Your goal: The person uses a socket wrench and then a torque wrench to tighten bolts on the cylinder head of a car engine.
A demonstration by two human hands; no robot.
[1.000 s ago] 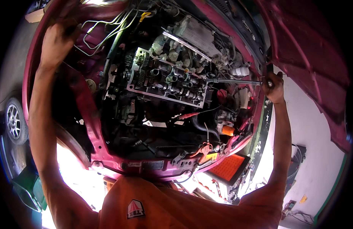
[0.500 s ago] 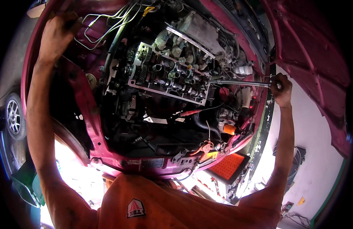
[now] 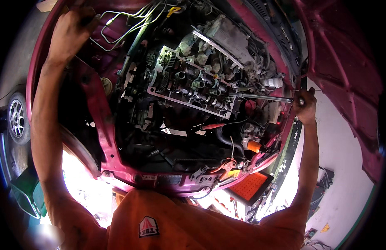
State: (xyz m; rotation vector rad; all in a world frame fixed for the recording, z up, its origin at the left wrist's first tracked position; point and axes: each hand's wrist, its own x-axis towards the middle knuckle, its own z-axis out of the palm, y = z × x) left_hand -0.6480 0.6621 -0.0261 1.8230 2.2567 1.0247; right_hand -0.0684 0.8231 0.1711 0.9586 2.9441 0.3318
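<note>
My right hand (image 3: pixel 304 106) is closed round the outer end of a long-handled chrome wrench (image 3: pixel 266 98). The bar lies almost level across the engine bay, and its far end reaches the right end of the open cylinder head (image 3: pixel 193 102). Camshafts and gears show inside the head; what the wrench's tip engages is too small to make out. At the far left my left hand (image 3: pixel 72 35) is raised by the fender, fingers curled in shadow beside the bent metal lines (image 3: pixel 122 37). What they close on is hidden.
A yellow-handled dipstick (image 3: pixel 173 11) stands behind the head. The pink front crossmember (image 3: pixel 143 177) runs close to my body. Orange pliers-like clamp (image 3: pixel 226 165), red clip (image 3: pixel 213 126) and orange-capped part (image 3: pixel 254 146) sit near the front right. The raised hood (image 3: pixel 347 75) stands at right.
The engine bay has shifted slightly right and down in the picture. My right hand and the wrench sit a little lower; the grip on it is the same. My left hand has shifted slightly right.
</note>
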